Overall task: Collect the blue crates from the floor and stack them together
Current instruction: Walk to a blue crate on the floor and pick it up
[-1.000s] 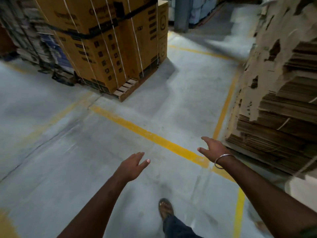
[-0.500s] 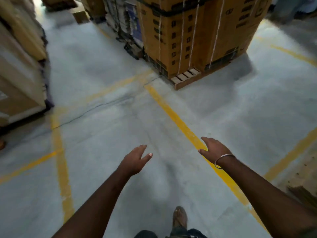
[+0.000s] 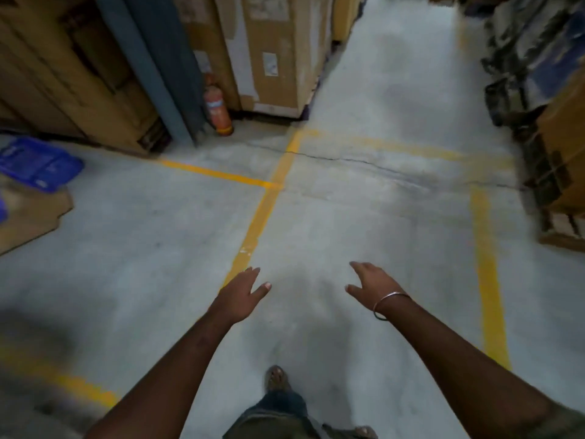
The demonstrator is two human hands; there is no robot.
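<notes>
- Blue plastic crate [image 3: 38, 163] lies at the far left of the head view, on the floor [image 3: 348, 232] next to a flattened cardboard sheet [image 3: 28, 217], close to the stacked cartons [image 3: 72, 74]; well apart from both hands.
- We judge it rigid moulded plastic, light if empty, not fragile, likely smooth-sided. The contents cannot be made out through the blur.
- We would take it by the rim on two opposite sides, one hand each; handle slots, if any, do not show.
- Appearance: saturated blue, low and rectangular, pale markings on the upper face, edges blurred. A second sliver of blue sits at the frame edge below it; we cannot tell whether it is another crate.
- Left hand [image 3: 237, 296] and right hand [image 3: 372, 285] reach forward over bare concrete, fingers straight and slightly spread, holding nothing.
- Right wrist carries a metal bangle [image 3: 387, 304].
</notes>
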